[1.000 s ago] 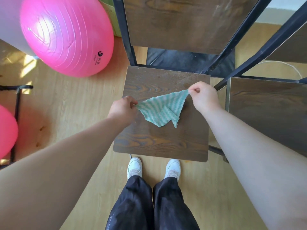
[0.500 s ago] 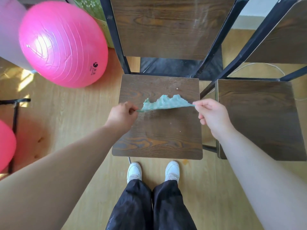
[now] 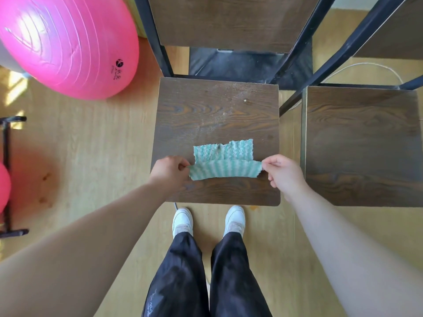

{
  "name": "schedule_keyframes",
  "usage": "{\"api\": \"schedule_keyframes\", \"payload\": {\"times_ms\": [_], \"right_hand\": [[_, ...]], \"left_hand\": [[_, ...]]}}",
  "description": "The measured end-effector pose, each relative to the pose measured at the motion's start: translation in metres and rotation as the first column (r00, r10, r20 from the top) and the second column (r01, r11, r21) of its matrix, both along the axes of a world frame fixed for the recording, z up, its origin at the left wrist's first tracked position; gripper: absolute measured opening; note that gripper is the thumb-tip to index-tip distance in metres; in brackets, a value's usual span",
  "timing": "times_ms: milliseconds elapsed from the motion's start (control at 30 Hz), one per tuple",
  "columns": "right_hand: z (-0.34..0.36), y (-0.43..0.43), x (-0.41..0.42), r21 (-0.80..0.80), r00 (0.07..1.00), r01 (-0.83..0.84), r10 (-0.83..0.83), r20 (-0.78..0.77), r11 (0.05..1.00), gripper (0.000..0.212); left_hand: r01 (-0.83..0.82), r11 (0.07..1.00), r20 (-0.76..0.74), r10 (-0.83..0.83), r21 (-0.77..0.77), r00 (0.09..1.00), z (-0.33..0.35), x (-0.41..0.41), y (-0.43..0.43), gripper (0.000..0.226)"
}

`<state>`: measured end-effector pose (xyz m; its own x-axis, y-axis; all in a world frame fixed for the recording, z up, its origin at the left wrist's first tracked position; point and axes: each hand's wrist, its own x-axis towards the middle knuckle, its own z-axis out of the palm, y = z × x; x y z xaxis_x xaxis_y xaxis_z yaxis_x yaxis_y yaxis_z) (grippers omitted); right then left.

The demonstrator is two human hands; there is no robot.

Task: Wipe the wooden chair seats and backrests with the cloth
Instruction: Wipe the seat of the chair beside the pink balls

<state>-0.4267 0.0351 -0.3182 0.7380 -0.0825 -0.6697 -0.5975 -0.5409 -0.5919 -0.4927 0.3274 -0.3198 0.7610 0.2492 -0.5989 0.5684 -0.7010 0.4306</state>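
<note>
A green-and-white striped cloth [image 3: 225, 164] is stretched between my hands over the front half of a dark wooden chair seat [image 3: 217, 115]. My left hand [image 3: 170, 171] pinches its left corner and my right hand [image 3: 282, 173] pinches its right corner. The cloth is folded over, with its far part lying on the seat. Pale dust streaks and a small speck mark the seat's far right area. The chair's wooden backrest [image 3: 229, 21] rises behind it in a black metal frame. A second wooden seat [image 3: 364, 145] stands just to the right, its backrest [image 3: 398, 35] at the top right.
A big pink exercise ball [image 3: 66, 44] sits on the wooden floor left of the chair, and part of another pink ball [image 3: 3, 186] shows at the left edge by a black metal stand [image 3: 8, 175]. A white cord [image 3: 366, 65] lies behind the chairs. My white shoes [image 3: 208, 220] touch the seat's front.
Both hands have drawn the cloth toward the seat's front edge and lowered it; it went from a bunched strip held in the air to a flat folded band partly lying on the seat.
</note>
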Motion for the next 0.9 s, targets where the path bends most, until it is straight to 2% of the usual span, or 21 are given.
{"api": "schedule_keyframes", "payload": {"times_ms": [133,200,300,400,500,700,900], "right_hand": [[-0.008,0.018,0.039,-0.025,0.997,-0.024,0.026,0.079,0.999,0.009],[-0.012,0.024,0.053,-0.123,0.983,-0.129,0.144,0.116,0.984,0.006],[-0.014,0.032,0.061,-0.323,0.934,-0.301,0.346,0.089,0.897,0.021],[-0.013,0.04,0.058,-0.397,0.904,-0.401,0.426,-0.027,0.826,0.039],[-0.014,0.046,0.048,-0.415,0.928,-0.371,0.354,-0.12,0.831,0.049],[-0.024,0.05,0.032,-0.424,0.967,-0.246,0.19,-0.169,0.872,0.043],[-0.03,0.059,0.024,-0.262,0.993,0.015,-0.044,-0.106,0.965,0.027]], "left_hand": [[-0.028,0.999,0.043,0.026,0.043,0.999,-0.007,0.031,0.007,0.017],[-0.028,0.998,0.052,0.025,0.062,0.998,-0.01,0.041,0.01,0.02],[0.056,0.982,0.035,-0.063,0.179,0.997,-0.015,0.043,0.009,0.036],[0.142,0.944,0.033,-0.159,0.297,0.987,-0.013,0.028,0.003,0.052],[0.216,0.908,0.028,-0.242,0.36,0.97,-0.016,0.01,-0.001,0.061],[0.349,0.799,-0.038,-0.38,0.489,0.924,-0.027,-0.01,-0.001,0.067],[0.432,0.693,-0.037,-0.506,0.577,0.862,-0.033,-0.015,0.008,0.071]]}}
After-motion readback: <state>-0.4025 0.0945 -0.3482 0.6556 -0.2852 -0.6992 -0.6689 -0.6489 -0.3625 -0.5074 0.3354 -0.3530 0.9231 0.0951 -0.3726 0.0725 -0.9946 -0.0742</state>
